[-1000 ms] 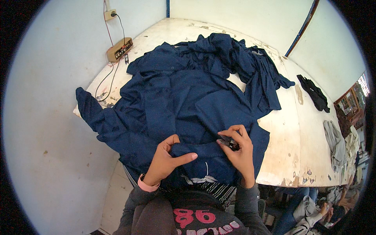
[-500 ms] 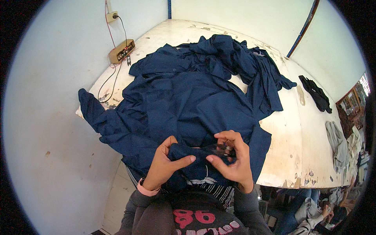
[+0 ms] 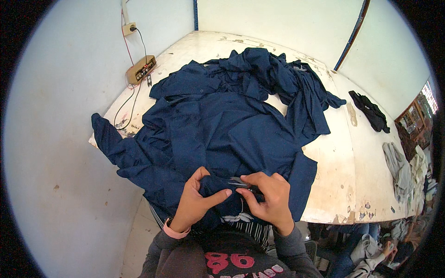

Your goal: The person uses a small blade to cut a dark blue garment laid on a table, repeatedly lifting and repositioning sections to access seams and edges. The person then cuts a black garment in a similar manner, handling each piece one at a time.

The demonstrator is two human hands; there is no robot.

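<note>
A dark navy garment [image 3: 241,134] lies spread and rumpled, its near edge gathered up close to my body. My left hand [image 3: 194,204] pinches a fold of this cloth between thumb and fingers. Just to its right, my right hand [image 3: 272,199] grips small thread snips [image 3: 238,182]. Their bright blades point left, at the fold beside my left thumb. Most of the snips' body is hidden by my fingers. Below the hands, a white thread hangs over a small white piece [image 3: 236,217] near the cloth's lower edge.
The garment rests on a worn whitish table [image 3: 331,185]. A brown power box [image 3: 141,70] with cords stands at the back left, against the wall. Black cloth [image 3: 371,111] lies on the right side. Beyond the table's right edge are grey garments [image 3: 396,169] and another person's hand [image 3: 388,250].
My right hand has closed in and moved left, bringing the snips' blades to the fold. My left hand keeps its pinch. The whole view has shifted slightly.
</note>
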